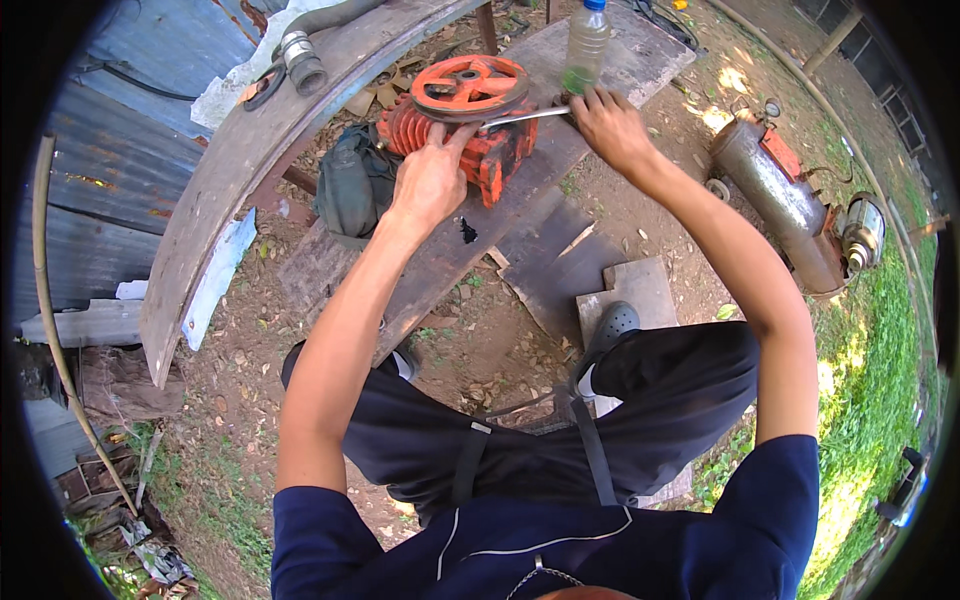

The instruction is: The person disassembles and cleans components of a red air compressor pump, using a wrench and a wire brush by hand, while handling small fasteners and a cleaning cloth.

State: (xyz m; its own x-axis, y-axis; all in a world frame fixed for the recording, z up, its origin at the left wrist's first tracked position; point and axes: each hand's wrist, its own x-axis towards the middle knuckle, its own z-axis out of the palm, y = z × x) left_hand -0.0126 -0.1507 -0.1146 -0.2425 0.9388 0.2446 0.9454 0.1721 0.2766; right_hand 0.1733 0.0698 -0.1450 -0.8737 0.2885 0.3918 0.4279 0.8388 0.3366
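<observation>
An orange-red finned compressor pump (492,160) sits on a wooden plank bench, its spoked pulley wheel (470,86) on top. My left hand (432,180) rests against the pump just below the wheel's rim, two fingers stretched out and apart, their tips close to the wheel. From beside those fingers a slim silver wrench (525,117) runs to the right; its far end by the pump is hidden under the wheel. My right hand (610,125) is closed around the wrench's outer end. Directly behind that hand stands a clear plastic bottle (588,45) with a blue cap and green liquid.
A dark green bag (352,185) lies left of the pump. A curved wooden tabletop (225,165) carrying a hose with a metal fitting (303,62) borders the left. At right, a rusty metal tank (775,200) lies on the ground. Loose boards (560,262) lie near my feet.
</observation>
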